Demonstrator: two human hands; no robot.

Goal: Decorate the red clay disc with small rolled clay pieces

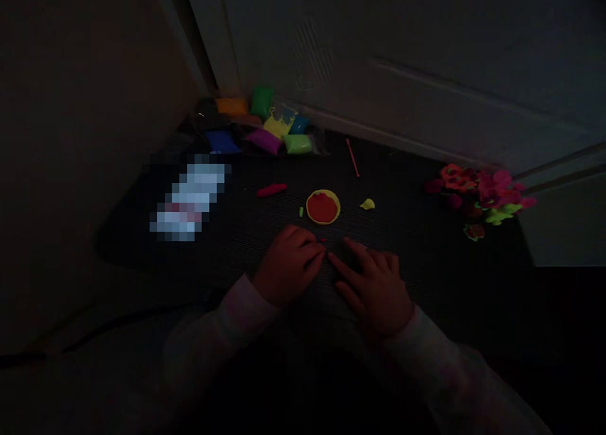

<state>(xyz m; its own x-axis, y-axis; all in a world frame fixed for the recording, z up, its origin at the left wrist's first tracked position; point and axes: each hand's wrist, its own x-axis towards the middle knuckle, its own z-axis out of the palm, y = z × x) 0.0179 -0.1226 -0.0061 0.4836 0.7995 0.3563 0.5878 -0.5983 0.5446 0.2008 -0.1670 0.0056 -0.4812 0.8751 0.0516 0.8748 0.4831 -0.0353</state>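
Note:
On the dark table, my left hand (pixel 290 264) has its thumb and fingertips drawn together in a pinch; anything between them is too small and dim to make out. A tiny red piece of clay (pixel 323 239) lies just beyond those fingertips. Close by on the right, my right hand (pixel 374 286) rests with fingers apart, the index tip almost meeting the left hand. Beyond both hands sits a flat round clay piece (pixel 322 209), red-orange with a yellow rim and a small pink bit near its top. A small green clay piece (pixel 301 212) is left of it, a yellow lump (pixel 368 204) right.
A pink clay roll (pixel 271 190) and a thin orange stick tool (pixel 353 157) lie farther back. Several bags of coloured clay (pixel 265 141) are piled against the wall. Bright clay flowers (pixel 495 189) stand at the right; a pixelated bright screen (pixel 192 198) is at the left.

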